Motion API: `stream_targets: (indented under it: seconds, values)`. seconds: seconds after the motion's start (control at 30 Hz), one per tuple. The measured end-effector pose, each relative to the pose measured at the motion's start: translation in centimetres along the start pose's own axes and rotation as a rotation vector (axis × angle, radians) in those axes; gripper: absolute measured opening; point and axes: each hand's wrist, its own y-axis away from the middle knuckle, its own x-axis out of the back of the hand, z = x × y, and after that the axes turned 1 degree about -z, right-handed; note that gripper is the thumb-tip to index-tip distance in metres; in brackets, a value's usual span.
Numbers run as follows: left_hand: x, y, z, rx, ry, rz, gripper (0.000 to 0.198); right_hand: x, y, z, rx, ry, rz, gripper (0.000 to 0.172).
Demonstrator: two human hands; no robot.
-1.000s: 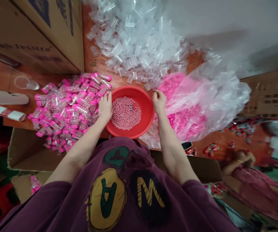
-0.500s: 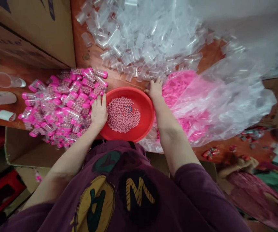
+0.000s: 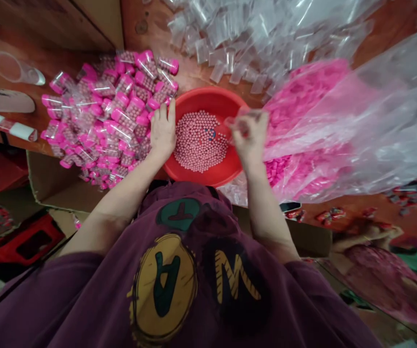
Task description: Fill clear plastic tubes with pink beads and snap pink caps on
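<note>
In the head view a red bowl (image 3: 235,166) holds many small pink beads (image 3: 197,145), with a few blue and red bits among them. My left hand (image 3: 163,133) lies along the bowl's left rim with its fingers stretched out, close to a heap of pink-capped clear vials (image 3: 110,121) filled with beads. My right hand (image 3: 252,140) is over the right side of the bowl, its fingers closed around a small clear plastic vial (image 3: 232,126). That vial is blurred and partly covered by the fingers.
Loose clear vials (image 3: 226,58) spread across the far side of the table. To the right lies a plastic bag (image 3: 386,106) with pink caps (image 3: 303,96). A cardboard box (image 3: 103,19) stands back left. Another person's arm (image 3: 368,237) shows at lower right.
My right hand has come from the loose vials beyond the bowl back over its right side, now with a clear vial. My left hand stays by the left rim. The whole view has shifted.
</note>
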Motion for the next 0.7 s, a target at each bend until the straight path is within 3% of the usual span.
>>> stream_targets:
  seconds: [0.17,0.23,0.3,0.37,0.43,0.57,0.7]
  values:
    - [-0.3,-1.3,-1.1,-0.009,-0.076,-0.001,0.088,-6.2,3.5,-4.2,-0.043,-0.172,0.017,0.037]
    - [-0.2,-1.5,-1.1,-0.053,-0.095,0.032,0.084,-8.7,4.2,-5.3,-0.094,-0.262,0.057,0.032]
    - [-0.3,-0.7,-0.6,-0.169,-0.021,0.02,0.066,-10.5,4.6,-5.8,-0.123,-0.364,0.077,0.028]
    - [-0.6,1.0,0.5,-0.321,0.101,-0.092,0.042,-11.3,4.8,-5.8,-0.095,-0.473,0.041,0.026]
    - [-1.2,3.3,1.7,-0.372,0.195,-0.209,0.019,-11.6,5.0,-5.6,-0.051,-0.541,0.005,0.029]
    - [-2.3,6.4,3.7,-0.044,0.51,-0.261,0.015,-12.1,6.0,-5.4,-0.133,-0.532,0.145,0.047]
    - [-2.5,6.6,4.5,0.343,0.805,-0.385,0.02,-12.8,6.9,-6.3,-0.038,-0.385,0.213,0.038]
